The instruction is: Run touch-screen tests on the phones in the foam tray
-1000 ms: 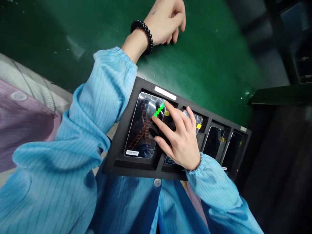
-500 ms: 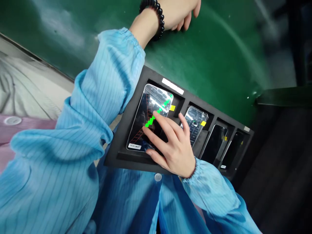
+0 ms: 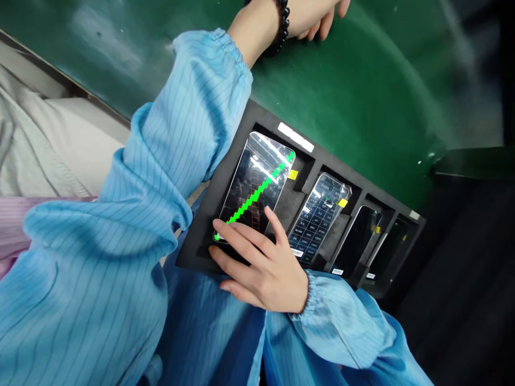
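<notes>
- In the head view, in the leftmost pocket of a black tray (image 3: 263,118): a large phone (image 3: 257,185), screen up, long axis on a slant from lower left to upper right, far end away from the person.
- Across its screen, a jagged green line (image 3: 253,198) from the upper right corner to the lower left; lower down, a strip of red squares.
- In the same tray, four pockets in a row with one phone each: next to the large one, a second phone (image 3: 317,214) with a lit grid of keys, then a third phone (image 3: 358,238) and a fourth phone (image 3: 386,252), both dark; all on a similar slant.
- Over the near end of the large phone: right hand (image 3: 263,271), fingers spread apart and clamped on nothing, one fingertip on or just over the screen's lower left corner.
- Beyond the tray, over a green table (image 3: 362,96): left hand (image 3: 311,13), cut by the top edge, fingers bent; cannot tell whether around anything.
</notes>
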`<state>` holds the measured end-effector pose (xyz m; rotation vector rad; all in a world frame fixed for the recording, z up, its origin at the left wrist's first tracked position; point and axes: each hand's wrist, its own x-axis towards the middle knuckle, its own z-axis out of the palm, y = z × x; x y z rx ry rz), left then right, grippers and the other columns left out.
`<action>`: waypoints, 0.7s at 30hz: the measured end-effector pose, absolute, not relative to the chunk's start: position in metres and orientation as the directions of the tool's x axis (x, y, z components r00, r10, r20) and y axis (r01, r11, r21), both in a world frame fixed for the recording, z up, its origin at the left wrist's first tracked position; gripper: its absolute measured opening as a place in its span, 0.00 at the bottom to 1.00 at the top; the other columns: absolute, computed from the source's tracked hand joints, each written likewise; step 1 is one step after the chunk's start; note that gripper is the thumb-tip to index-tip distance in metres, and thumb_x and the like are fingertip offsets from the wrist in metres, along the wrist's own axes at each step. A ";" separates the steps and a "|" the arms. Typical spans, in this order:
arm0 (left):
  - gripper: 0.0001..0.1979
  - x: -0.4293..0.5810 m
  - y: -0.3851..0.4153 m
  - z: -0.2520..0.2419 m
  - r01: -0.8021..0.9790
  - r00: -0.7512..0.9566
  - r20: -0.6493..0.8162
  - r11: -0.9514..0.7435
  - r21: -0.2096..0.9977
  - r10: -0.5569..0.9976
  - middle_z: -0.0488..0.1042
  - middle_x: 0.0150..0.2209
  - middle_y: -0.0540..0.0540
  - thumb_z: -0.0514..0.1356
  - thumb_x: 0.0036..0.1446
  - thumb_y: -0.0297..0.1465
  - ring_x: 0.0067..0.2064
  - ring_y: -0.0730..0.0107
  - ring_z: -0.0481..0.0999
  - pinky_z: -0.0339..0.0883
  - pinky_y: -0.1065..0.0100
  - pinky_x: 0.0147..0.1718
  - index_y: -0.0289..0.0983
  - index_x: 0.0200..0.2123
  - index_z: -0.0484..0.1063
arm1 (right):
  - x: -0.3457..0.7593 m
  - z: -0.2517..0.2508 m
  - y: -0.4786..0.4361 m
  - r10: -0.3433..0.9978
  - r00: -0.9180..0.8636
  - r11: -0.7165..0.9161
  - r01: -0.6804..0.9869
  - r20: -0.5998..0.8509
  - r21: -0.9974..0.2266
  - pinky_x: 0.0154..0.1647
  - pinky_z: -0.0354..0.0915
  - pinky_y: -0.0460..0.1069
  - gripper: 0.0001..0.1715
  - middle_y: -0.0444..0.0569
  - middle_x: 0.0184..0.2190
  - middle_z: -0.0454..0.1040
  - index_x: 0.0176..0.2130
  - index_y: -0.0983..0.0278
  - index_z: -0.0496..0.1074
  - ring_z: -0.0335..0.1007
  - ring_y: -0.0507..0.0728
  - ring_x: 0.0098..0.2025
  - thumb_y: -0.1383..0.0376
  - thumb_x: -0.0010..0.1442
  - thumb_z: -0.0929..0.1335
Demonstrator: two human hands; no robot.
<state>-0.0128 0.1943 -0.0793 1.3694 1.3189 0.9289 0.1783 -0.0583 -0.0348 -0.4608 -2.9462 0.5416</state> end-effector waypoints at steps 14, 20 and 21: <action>0.16 -0.018 0.207 -0.096 0.248 0.124 0.070 -0.100 0.964 0.990 0.68 0.26 0.51 0.45 0.67 0.25 0.21 0.81 0.59 0.50 0.73 0.28 0.28 0.42 0.73 | 0.152 -0.034 0.029 0.649 -0.760 0.757 0.649 -0.033 -0.078 0.71 0.46 0.71 0.27 0.52 0.72 0.54 0.63 0.55 0.67 0.56 0.66 0.68 0.52 0.73 0.56; 0.16 -0.016 0.201 -0.085 0.276 0.101 -0.002 -0.026 0.961 0.995 0.68 0.28 0.51 0.44 0.68 0.25 0.22 0.80 0.58 0.50 0.73 0.30 0.29 0.41 0.72 | 0.148 -0.035 0.028 0.650 -0.753 0.753 0.656 -0.099 -0.054 0.71 0.45 0.72 0.28 0.53 0.73 0.51 0.65 0.56 0.64 0.54 0.68 0.69 0.51 0.72 0.57; 0.16 -0.015 0.200 -0.084 0.277 0.092 -0.015 -0.011 0.961 0.996 0.68 0.28 0.51 0.44 0.68 0.25 0.22 0.80 0.58 0.50 0.73 0.30 0.29 0.40 0.71 | 0.149 -0.034 0.027 0.648 -0.756 0.754 0.654 -0.097 -0.057 0.71 0.45 0.72 0.28 0.53 0.73 0.51 0.65 0.56 0.65 0.54 0.68 0.69 0.51 0.72 0.58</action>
